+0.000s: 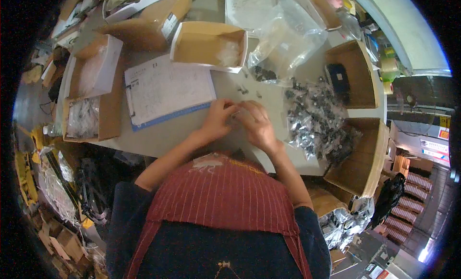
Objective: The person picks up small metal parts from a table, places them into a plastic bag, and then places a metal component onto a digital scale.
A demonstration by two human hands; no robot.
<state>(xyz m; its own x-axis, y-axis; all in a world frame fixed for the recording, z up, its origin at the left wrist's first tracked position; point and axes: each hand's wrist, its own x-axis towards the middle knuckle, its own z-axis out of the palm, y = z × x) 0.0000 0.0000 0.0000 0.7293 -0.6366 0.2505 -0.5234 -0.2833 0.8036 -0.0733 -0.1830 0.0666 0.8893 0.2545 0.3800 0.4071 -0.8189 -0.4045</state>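
My left hand (pixel 220 118) and my right hand (pixel 257 123) meet over the table, close to its near edge. Both have bent fingers, with the fingertips drawn together. Whatever lies between them is too small and too covered to make out. Just beyond my fingers lie a few small dark pieces (pixel 243 90). To the right of my right hand spreads a heap of small clear bags with black parts inside (pixel 314 118). A clipboard with a blue edge (pixel 165 116) holds printed sheets (pixel 170 89) to the left of my left hand.
An open white-edged box (pixel 204 41) stands at the back with clear plastic inside. A large clear bag (pixel 288 36) lies beside it. Cardboard boxes (pixel 353 70) (pixel 365 156) border the heap at right. Another carton (pixel 109 116) holds clear bags at left.
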